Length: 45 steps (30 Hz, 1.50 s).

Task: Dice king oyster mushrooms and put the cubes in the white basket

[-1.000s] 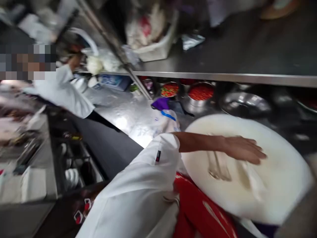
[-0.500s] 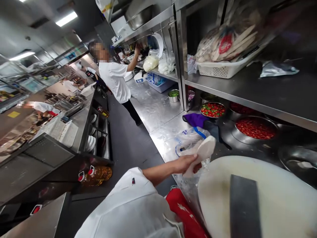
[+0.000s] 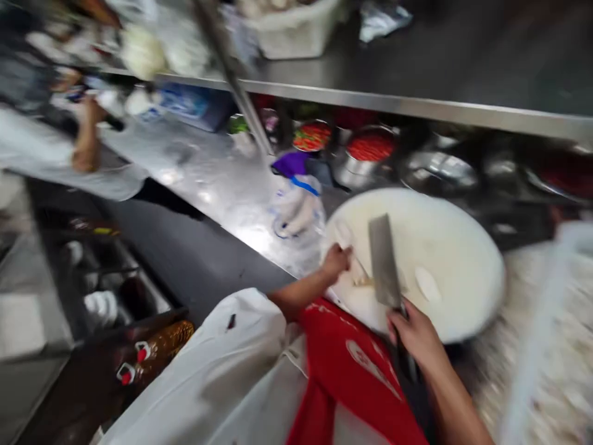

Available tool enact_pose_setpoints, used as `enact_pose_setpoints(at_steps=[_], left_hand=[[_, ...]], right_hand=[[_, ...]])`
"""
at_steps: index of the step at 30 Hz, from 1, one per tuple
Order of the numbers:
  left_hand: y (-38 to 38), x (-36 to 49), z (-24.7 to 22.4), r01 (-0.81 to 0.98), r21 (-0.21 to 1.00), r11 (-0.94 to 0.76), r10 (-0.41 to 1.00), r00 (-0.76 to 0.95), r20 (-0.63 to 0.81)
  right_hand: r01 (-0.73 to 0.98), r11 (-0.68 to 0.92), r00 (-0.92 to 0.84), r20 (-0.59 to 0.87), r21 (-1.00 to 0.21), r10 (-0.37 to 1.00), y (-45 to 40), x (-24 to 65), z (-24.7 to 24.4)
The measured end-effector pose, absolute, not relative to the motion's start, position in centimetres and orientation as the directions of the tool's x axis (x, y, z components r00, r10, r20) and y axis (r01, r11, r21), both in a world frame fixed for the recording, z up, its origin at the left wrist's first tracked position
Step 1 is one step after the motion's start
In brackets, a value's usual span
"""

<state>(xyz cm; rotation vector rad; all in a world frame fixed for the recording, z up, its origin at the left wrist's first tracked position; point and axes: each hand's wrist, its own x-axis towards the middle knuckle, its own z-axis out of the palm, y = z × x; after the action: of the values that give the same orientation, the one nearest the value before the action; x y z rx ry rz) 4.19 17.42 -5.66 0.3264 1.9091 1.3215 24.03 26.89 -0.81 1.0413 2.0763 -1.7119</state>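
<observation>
My right hand (image 3: 414,330) is wrapped round the dark handle of a cleaver (image 3: 384,259). The wide blade is raised at a slant over a round white cutting board (image 3: 463,247). At the board's left edge, my left hand (image 3: 337,262) is closed on a pale white piece of food (image 3: 356,272), its kind unclear through blur. Another white slice (image 3: 427,284) lies on the board, right of the blade. Just beyond my left hand, a clear plastic bag (image 3: 299,213) with blue marks rests on the steel counter.
Bowls of chopped red and green peppers (image 3: 311,136) and chopped red peppers (image 3: 370,147) stand under a steel shelf (image 3: 417,105). A purple cloth (image 3: 291,164) lies nearby. A white-rimmed container of pale pieces (image 3: 569,321) is at right. Another person's arm (image 3: 87,136) reaches over the counter at left.
The view has swung right and down. My left hand has brought the pale food from above the bag to the board. My right hand has come into view, holding the cleaver lifted off the board.
</observation>
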Motion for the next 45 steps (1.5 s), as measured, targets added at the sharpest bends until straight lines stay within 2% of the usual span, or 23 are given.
enact_pose_setpoints(at_steps=[3, 6, 7, 9, 11, 13, 15, 17, 18, 21, 26, 28, 40, 45], left_hand=[[19.0, 3.3, -7.6, -0.345, 0.796, 0.498, 0.626, -0.493, -0.605], [19.7, 2.9, -8.0, -0.338, 0.745, 0.575, 0.664, -0.340, -0.666], [19.7, 2.7, -7.8, -0.266, 0.741, 0.617, 0.671, -0.315, -0.672], [19.6, 2.0, -7.1, 0.038, 0.722, 0.691, 0.681, -0.367, -0.633], [19.3, 0.9, -6.5, 0.419, 0.612, 0.671, 0.735, -0.485, -0.473], [19.0, -0.4, -6.4, 0.695, 0.511, 0.506, 0.861, -0.443, -0.249], [18.7, -1.7, -6.9, 0.832, 0.497, 0.247, 0.968, -0.232, -0.093], [18.6, -2.5, -7.7, 0.861, 0.507, 0.049, 0.999, -0.049, -0.015], [18.6, -2.7, -8.1, 0.861, 0.508, 0.015, 1.000, -0.017, 0.000], [19.1, -2.7, -9.1, 0.863, 0.504, 0.035, 0.999, -0.051, 0.018], [20.0, -2.7, -9.6, 0.851, 0.520, 0.071, 0.993, -0.108, 0.041], [20.3, -3.2, -9.8, 0.848, 0.526, 0.073, 0.994, -0.107, 0.036], [22.4, -4.5, -10.7, 0.850, 0.525, 0.042, 0.999, -0.045, -0.006], [22.6, -5.1, -10.6, 0.847, 0.532, -0.014, 1.000, 0.017, -0.001]], right_hand=[[0.682, -0.079, -0.635, -0.642, -0.727, 0.431, 26.6, 24.1, -1.5], [0.613, -0.124, -0.673, -0.598, -0.780, 0.436, 26.1, 24.7, -1.8], [0.593, -0.139, -0.684, -0.587, -0.793, 0.432, 25.9, 25.1, -1.7], [0.593, -0.173, -0.680, -0.605, -0.786, 0.414, 25.3, 25.9, -1.4], [0.644, -0.168, -0.648, -0.649, -0.746, 0.400, 25.0, 26.3, -1.1], [0.689, -0.113, -0.617, -0.661, -0.716, 0.428, 24.8, 26.3, -0.9], [0.705, -0.048, -0.606, -0.636, -0.708, 0.477, 24.8, 25.9, -0.7], [0.711, -0.016, -0.603, -0.622, -0.703, 0.500, 24.8, 25.4, -0.3], [0.717, -0.016, -0.599, -0.627, -0.697, 0.498, 24.8, 25.2, 0.0], [0.730, -0.022, -0.588, -0.644, -0.683, 0.489, 24.6, 24.8, 1.2], [0.738, 0.164, -0.612, -0.546, -0.655, 0.573, 23.8, 24.7, 2.9], [0.745, 0.193, -0.614, -0.543, -0.639, 0.572, 23.5, 24.4, 3.0], [0.793, 0.105, -0.574, -0.679, -0.600, 0.458, 25.9, 24.1, 5.1], [0.796, 0.129, -0.573, -0.669, -0.592, 0.473, 25.8, 21.5, 2.4]])
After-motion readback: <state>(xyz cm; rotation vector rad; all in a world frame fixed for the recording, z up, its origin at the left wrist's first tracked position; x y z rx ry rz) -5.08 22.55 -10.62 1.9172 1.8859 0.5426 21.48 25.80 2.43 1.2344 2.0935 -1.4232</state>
